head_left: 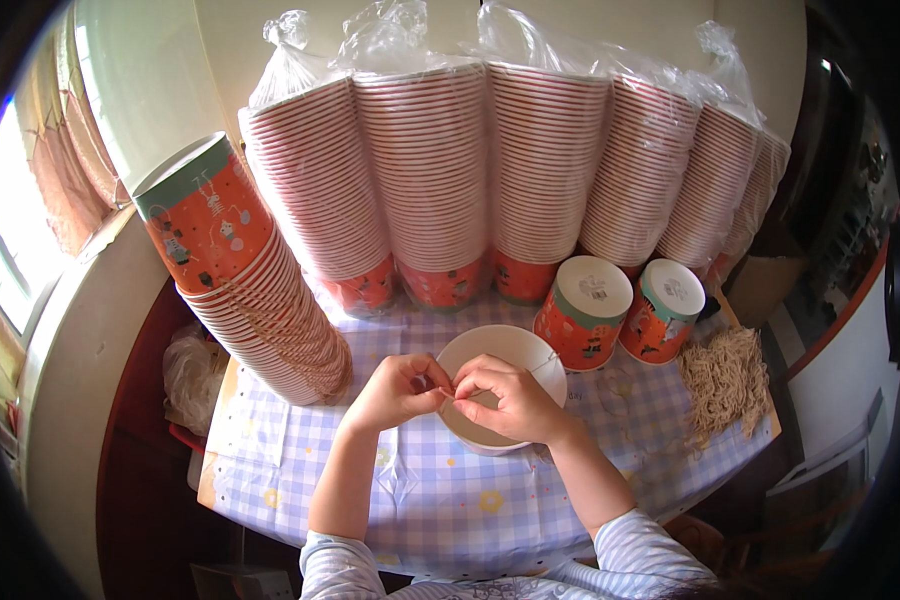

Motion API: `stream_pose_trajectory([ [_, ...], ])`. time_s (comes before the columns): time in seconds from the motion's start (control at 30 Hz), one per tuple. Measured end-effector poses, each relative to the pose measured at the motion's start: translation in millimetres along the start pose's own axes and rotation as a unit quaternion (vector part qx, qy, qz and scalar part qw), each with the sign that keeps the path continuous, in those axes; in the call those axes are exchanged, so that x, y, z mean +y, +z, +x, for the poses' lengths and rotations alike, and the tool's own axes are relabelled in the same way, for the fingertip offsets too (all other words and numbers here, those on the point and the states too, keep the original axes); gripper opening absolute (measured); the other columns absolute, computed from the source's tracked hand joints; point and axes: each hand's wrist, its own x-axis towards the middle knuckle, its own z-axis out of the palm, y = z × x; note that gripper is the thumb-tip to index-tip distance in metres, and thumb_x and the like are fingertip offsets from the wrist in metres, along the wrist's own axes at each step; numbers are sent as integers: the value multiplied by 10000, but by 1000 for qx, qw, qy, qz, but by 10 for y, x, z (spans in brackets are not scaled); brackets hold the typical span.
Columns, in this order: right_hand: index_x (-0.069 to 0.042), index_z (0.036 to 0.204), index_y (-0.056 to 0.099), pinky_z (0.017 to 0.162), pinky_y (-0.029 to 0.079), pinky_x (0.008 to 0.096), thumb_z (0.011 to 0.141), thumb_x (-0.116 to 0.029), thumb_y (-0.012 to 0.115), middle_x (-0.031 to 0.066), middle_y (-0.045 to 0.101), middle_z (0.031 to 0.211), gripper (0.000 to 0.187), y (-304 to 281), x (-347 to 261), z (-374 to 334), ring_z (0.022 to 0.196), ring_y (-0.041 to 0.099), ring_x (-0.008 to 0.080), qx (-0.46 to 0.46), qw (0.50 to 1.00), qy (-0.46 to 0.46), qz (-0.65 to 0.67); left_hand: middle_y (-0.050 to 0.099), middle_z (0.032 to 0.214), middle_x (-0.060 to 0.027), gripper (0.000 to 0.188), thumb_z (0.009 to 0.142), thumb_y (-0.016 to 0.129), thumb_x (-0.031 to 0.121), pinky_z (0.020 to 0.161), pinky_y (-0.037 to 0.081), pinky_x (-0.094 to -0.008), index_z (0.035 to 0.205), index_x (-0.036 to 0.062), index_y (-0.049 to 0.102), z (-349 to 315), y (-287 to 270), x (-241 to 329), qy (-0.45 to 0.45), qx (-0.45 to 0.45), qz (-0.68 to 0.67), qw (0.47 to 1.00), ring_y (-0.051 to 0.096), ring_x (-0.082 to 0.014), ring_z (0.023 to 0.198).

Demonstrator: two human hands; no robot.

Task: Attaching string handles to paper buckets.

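Over the open mouth of a white-lined paper bucket (505, 345), my two hands meet, fingertip to fingertip. My left hand (398, 392) is closed in a pinch, and my right hand (515, 400) pinches close beside it. Between the fingertips is something very thin that looks like a string; most of it is hidden by the fingers. A fine strand shows at the bucket's right rim. The bucket stands upright on the blue-and-white checked tablecloth (410, 520), partly covered by my right hand.
Orange paper buckets stand upside down (582, 312) behind on the right, near a heap of beige strings (727, 380). A tall leaning stack (260, 310) with strings hanging on it rises at left. Several plastic-wrapped bucket stacks (425, 170) line the back. A plastic bag (192, 380) lies beyond the left edge.
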Motion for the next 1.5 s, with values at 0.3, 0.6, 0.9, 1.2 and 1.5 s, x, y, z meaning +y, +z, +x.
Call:
stream_pose_trajectory([
  [0.3, 2, 787, 565, 684, 447, 268, 738, -32, 627, 66, 578, 837, 86, 44, 69, -10, 791, 557, 168, -9, 999, 34, -2, 605, 697, -63, 123, 619, 663, 35, 529, 449, -239, 721, 27, 595, -70, -104, 162, 71, 59, 250, 964, 542, -134, 564],
  [0.6, -4, 774, 562, 669, 450, 303, 734, -69, 633, 79, 573, 790, 104, 153, 38, 15, 748, 567, 215, 21, 998, 51, 15, 570, 618, -49, 131, 643, 665, 47, 546, 443, -224, 753, 9, 605, -61, -11, 176, 56, 56, 207, 975, 522, -77, 572],
  [0.9, -8, 775, 575, 608, 454, 287, 709, -82, 665, 77, 570, 764, 134, 183, 17, 31, 705, 558, 185, 75, 994, 73, -32, 562, 623, -39, 125, 675, 660, 66, 527, 422, -216, 771, 1, 611, -55, -12, 136, 42, 52, 180, 981, 495, -65, 564],
  [1.2, 1, 776, 572, 601, 451, 271, 697, -51, 642, 69, 568, 756, 117, 197, 43, 22, 654, 551, 162, 62, 995, 68, -39, 577, 657, -74, 140, 651, 665, 76, 553, 453, -257, 753, 6, 598, -44, -12, 167, 83, 26, 252, 964, 544, -140, 579],
  [1.5, 5, 759, 562, 594, 457, 282, 683, -48, 632, 77, 561, 733, 116, 206, 81, 13, 649, 556, 176, 72, 994, 65, -56, 596, 724, -73, 169, 648, 685, 107, 581, 473, -285, 778, 28, 610, -37, -3, 207, 115, 23, 298, 947, 567, -186, 613],
])
